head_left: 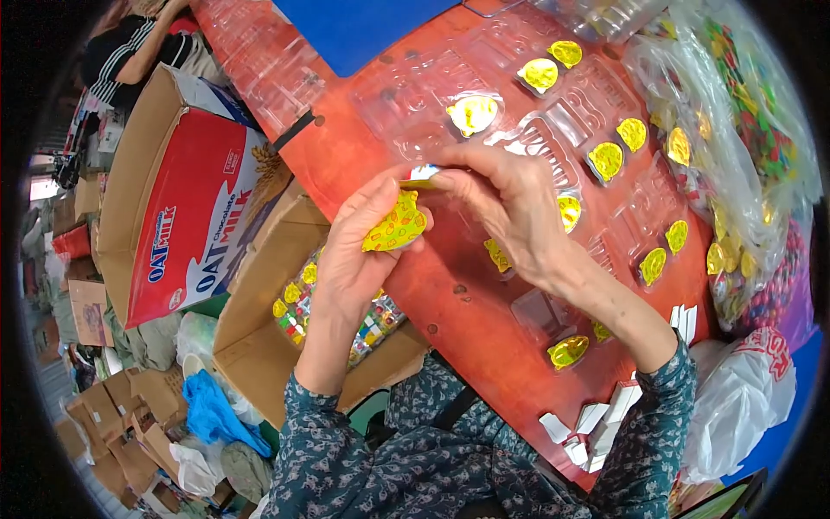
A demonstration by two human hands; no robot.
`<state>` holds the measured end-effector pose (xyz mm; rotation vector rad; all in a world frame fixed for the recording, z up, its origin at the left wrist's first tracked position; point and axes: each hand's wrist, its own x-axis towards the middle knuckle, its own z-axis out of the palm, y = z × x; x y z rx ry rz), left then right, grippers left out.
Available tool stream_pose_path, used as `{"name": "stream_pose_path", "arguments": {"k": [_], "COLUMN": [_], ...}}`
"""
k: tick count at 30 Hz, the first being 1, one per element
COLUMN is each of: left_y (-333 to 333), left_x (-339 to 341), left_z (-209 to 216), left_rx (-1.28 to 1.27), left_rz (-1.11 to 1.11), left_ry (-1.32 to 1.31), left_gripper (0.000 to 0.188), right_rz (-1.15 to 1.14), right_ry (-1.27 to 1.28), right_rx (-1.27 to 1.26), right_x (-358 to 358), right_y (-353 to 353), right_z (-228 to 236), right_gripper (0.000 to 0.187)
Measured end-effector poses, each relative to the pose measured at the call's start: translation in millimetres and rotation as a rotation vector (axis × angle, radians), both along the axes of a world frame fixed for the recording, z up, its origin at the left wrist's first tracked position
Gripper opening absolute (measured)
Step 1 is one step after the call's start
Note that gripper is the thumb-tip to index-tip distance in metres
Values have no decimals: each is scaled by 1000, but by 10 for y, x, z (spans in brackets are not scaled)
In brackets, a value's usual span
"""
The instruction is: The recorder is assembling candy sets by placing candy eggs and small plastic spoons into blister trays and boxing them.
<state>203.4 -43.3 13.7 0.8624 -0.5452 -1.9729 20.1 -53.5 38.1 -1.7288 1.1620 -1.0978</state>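
Note:
My left hand (353,238) is closed around a shiny yellow foil-faced piece (396,223) with an orange and red pattern and small ear-like bumps on its outline. Just above it, a second flat yellow piece (418,183) is seen nearly edge-on, pinched between the thumb and fingers of my right hand (510,195) and touching the left fingers. Beneath and beyond both hands, clear moulded plastic trays (380,102) lie on the red table (450,298). Several similar yellow pieces (606,162) sit in the trays' hollows, some partly hidden by my right hand and forearm.
Below the table's left edge stands an open cardboard box (251,333) with colourful packed items inside. A red and blue carton (186,208) is behind it. Plastic bags (735,112) of yellow pieces line the right side. White folded card pieces (596,424) lie near me. Another person (138,56) is far left.

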Motion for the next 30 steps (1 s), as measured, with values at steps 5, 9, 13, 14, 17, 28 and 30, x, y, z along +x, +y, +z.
{"name": "stream_pose_path", "arguments": {"k": [5,9,13,14,17,28,30], "left_y": [46,53,21,5,-56,-179,-185], "left_x": [-41,32,48,63,19,8,16], "left_z": [-5,69,25,23,-15,-116,-110], "left_rx": [76,92,-9,-11,-99,-38,-37], "left_rz": [-20,11,148,147,230,146,138], "left_ry": [75,-44,-257,-262,-380,-306,-311], "left_gripper": [34,29,27,27,28,25,25], "right_rz": [-101,-167,-184,-186,-83,-56,-53], "right_ry": [125,120,197,191,299,498,496], "right_rx": [-316,-242,-243,-244,-236,-451,-396], "right_x": [-33,-36,-155,-109,-39,95,80], "right_y": [-2,-230,-662,-727,-821,-776,-786], "right_z": [-140,-123,-95,-143,-318,-628,-607], "right_gripper": [12,10,7,7,8,7,7]}}
